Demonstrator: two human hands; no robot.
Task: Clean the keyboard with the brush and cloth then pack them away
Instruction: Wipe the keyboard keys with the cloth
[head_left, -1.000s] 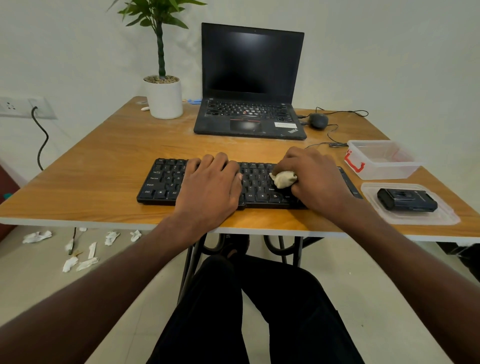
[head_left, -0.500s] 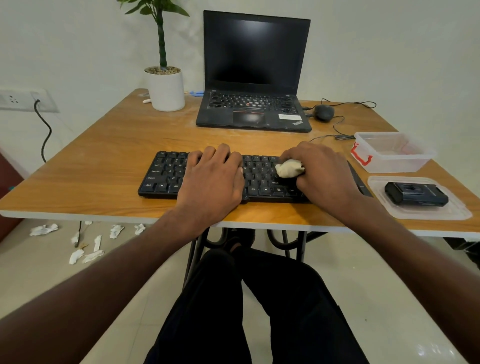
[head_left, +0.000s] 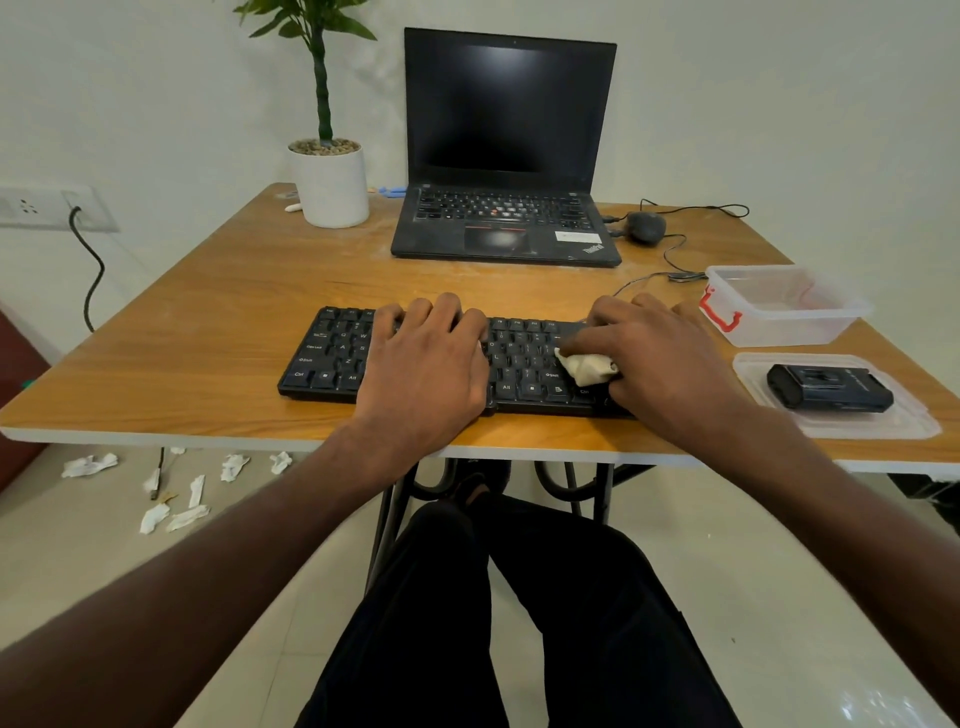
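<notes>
Closest to me, my left hand (head_left: 423, 358) lies flat on the middle of the keyboard (head_left: 332, 358), fingers straight and holding nothing, just pinning the board to the table (head_left: 171, 358). My right hand (head_left: 660, 358) is curled round the cloth (head_left: 587, 368), a pale wad pinched under thumb and fingers and pressed onto the keys at the right end, near the bottom rows. I judge this to be the wiping step, with the right side of the board under work; the next move calls for dragging the wad along the remaining rows while the left hand keeps the board from sliding, then lifting both off to pack up. To the right sits a flat lid (head_left: 883, 426) bearing a black case (head_left: 828, 394), which may hold the brush, though I cannot tell; just beyond it stands the clear box (head_left: 810, 325) with the red latch, empty as far as I can see. Farther back are the laptop (head_left: 506, 156) and the potted plant (head_left: 330, 179). Against half a second ago, the cloth has slid lower on the keys, toward the front edge, while the left hand has hardly shifted.
</notes>
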